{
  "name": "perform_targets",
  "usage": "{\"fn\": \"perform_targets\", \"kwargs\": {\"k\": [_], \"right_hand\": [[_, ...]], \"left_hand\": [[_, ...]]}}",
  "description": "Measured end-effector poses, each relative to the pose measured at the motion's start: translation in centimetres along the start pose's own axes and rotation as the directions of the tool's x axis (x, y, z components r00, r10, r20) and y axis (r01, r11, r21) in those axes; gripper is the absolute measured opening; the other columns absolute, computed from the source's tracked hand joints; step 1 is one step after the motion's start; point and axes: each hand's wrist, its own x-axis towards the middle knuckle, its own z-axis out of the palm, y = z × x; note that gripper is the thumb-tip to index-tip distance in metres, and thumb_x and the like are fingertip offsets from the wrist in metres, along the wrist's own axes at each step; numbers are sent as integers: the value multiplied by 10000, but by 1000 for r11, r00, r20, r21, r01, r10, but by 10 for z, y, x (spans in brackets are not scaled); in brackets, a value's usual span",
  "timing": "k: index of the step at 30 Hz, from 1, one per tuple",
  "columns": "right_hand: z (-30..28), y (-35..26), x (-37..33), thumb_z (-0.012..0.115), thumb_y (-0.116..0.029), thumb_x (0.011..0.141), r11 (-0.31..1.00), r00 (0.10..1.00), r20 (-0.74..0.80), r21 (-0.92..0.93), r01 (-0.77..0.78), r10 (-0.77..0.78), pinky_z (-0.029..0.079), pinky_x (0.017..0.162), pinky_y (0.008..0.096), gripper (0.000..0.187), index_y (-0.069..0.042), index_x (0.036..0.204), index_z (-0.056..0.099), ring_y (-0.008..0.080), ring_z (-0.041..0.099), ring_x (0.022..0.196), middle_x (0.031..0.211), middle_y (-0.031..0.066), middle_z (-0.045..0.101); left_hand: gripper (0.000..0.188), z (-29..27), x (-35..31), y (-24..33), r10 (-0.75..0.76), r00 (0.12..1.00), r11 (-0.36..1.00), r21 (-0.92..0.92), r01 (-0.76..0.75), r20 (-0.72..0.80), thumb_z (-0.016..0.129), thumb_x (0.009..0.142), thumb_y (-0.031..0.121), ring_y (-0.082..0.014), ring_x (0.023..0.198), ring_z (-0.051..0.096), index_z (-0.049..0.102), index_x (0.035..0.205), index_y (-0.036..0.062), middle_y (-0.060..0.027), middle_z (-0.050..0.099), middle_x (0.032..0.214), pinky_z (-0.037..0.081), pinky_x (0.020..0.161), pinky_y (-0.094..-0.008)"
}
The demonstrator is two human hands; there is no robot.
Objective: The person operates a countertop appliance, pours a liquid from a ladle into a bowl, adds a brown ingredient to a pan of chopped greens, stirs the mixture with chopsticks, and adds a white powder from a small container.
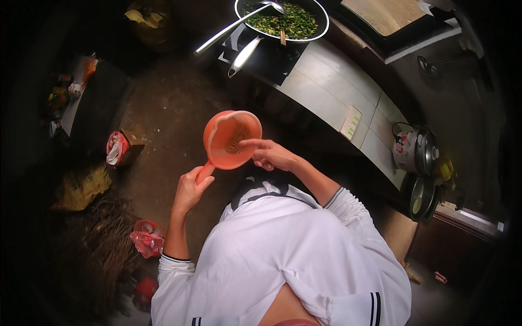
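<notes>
My left hand (190, 190) is closed round the handle of an orange plastic dipper (217, 142), held in front of my body with its bowl tilted so I see inside. A small heap of brown bits (237, 138) lies in the bowl; they are too small to name. My right hand (272, 154) is at the bowl's right rim and holds nothing I can see. Its index finger stretches into the bowl up to the brown bits, while the other fingers are curled loosely below.
A pan (328, 22) of chopped greens sits on the black stove ahead, with a metal ladle (225, 36) across it. The tiled counter (326, 76) runs right to a floral pot (405, 150). Dry brushwood (109, 239) and a pink bag (145, 239) lie at floor left.
</notes>
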Motion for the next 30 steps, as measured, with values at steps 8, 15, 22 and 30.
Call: {"fn": "perform_targets", "kwargs": {"k": [8,15,22,30], "right_hand": [[-51,-54,23,440,10,859,976,977,198,218,29,-73,368,526,206,771,-155,1584,233,92,471,577,874,91,660],[-110,-58,50,547,-221,989,889,956,-195,-443,113,-219,506,642,242,411,-85,1376,567,114,632,739,993,75,716],[-167,-74,39,689,-249,898,952,730,-619,-111,285,-291,521,628,256,267,-45,1068,671,127,639,741,930,49,692],[-127,-172,41,741,-89,789,450,235,-402,-868,210,-885,533,854,369,634,-166,1385,536,261,620,978,1208,129,568]], "left_hand": [[349,-26,10,-13,-253,967,939,-242,243,-14,753,877,255,-83,502,518,675,1080,-18,-21,585,694,416,464,-263],[323,-93,12,3,-359,917,921,-222,319,-172,748,890,260,-59,470,490,673,1072,3,15,556,682,377,419,-224],[291,-166,57,47,-252,863,956,-249,153,-438,604,1006,306,-47,473,477,656,1040,21,19,543,692,353,413,-214],[343,-208,211,164,212,927,976,23,-216,-309,584,1004,209,-23,583,430,615,1249,-29,11,570,738,332,507,-212]]}}
